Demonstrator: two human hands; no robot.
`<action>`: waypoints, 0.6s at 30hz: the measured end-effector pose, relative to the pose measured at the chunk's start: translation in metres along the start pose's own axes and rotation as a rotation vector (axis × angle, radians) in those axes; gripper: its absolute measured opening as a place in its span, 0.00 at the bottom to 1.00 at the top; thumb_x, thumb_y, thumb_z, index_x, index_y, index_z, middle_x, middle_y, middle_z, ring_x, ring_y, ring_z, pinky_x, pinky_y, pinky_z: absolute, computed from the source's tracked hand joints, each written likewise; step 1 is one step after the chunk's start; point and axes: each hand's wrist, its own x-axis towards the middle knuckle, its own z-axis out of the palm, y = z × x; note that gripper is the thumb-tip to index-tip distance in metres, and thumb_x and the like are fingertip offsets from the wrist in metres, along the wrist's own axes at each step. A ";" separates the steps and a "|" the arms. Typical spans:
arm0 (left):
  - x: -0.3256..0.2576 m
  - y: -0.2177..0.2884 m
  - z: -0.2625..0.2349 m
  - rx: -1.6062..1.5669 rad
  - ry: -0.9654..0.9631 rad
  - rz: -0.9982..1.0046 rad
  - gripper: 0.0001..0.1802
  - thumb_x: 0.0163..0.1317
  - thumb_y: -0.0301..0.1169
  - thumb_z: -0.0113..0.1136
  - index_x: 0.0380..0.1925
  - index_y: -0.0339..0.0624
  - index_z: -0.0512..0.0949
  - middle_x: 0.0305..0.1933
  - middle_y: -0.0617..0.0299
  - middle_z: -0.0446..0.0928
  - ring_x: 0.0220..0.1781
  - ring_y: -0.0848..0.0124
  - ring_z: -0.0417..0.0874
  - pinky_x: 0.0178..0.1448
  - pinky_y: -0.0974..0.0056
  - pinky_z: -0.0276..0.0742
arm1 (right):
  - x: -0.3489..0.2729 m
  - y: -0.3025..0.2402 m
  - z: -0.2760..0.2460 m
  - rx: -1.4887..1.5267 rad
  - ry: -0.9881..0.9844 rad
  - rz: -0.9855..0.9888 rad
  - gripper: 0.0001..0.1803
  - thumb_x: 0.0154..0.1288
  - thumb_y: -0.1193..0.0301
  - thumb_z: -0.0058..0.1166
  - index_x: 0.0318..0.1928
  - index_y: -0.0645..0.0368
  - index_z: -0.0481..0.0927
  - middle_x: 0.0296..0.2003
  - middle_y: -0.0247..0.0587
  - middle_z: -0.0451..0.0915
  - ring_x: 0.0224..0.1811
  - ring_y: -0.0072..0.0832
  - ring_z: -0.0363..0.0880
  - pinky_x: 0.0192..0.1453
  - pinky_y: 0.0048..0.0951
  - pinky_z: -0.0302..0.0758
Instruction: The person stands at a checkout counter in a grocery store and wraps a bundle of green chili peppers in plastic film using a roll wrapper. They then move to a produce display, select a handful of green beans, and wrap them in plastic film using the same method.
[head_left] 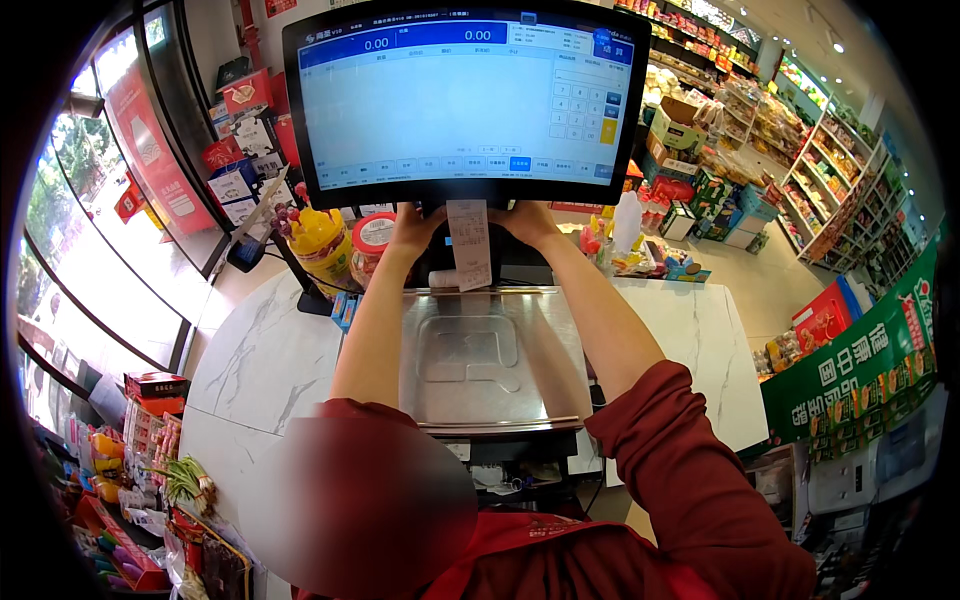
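Both my arms stretch forward in dark red sleeves over a shiny metal scale plate point(470, 355). At the lower edge of a large monitor point(450, 110), my left hand point(413, 230) is on the left of the dark housing beneath the screen. Opposite it, my right hand point(528, 222) is on the housing's right side. Both sets of fingers are mostly hidden under the monitor, so their grip does not show. A printed receipt strip point(469, 245) hangs down between the hands, its lower end by a paper roll point(443, 279).
The scale sits on a white marbled counter point(255, 350). Left of my left arm stand a red-lidded jar point(372, 238) and a yellow tub point(322, 250). Small packaged goods point(650, 262) line the counter's far right edge. An open drawer point(520, 475) lies below the scale. A blur covers the lower left.
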 end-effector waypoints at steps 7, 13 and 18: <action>0.001 -0.005 -0.002 -0.007 0.008 0.003 0.31 0.51 0.30 0.67 0.52 0.38 0.62 0.50 0.56 0.70 0.51 0.65 0.73 0.52 0.62 0.70 | 0.001 -0.003 0.001 0.035 -0.016 0.009 0.36 0.42 0.55 0.67 0.52 0.59 0.72 0.51 0.51 0.74 0.55 0.43 0.71 0.55 0.35 0.70; 0.004 -0.009 -0.002 -0.055 0.007 0.024 0.31 0.50 0.28 0.67 0.52 0.38 0.62 0.49 0.57 0.70 0.50 0.66 0.73 0.52 0.63 0.70 | -0.001 -0.008 0.002 0.059 0.027 0.034 0.35 0.43 0.57 0.67 0.50 0.62 0.72 0.48 0.52 0.75 0.54 0.44 0.72 0.55 0.35 0.69; 0.009 -0.020 0.002 -0.331 -0.015 0.127 0.34 0.47 0.23 0.67 0.53 0.39 0.61 0.49 0.57 0.69 0.51 0.67 0.72 0.53 0.63 0.70 | -0.023 0.012 0.028 0.123 0.323 0.104 0.22 0.50 0.67 0.62 0.44 0.65 0.73 0.40 0.49 0.78 0.45 0.42 0.76 0.49 0.35 0.71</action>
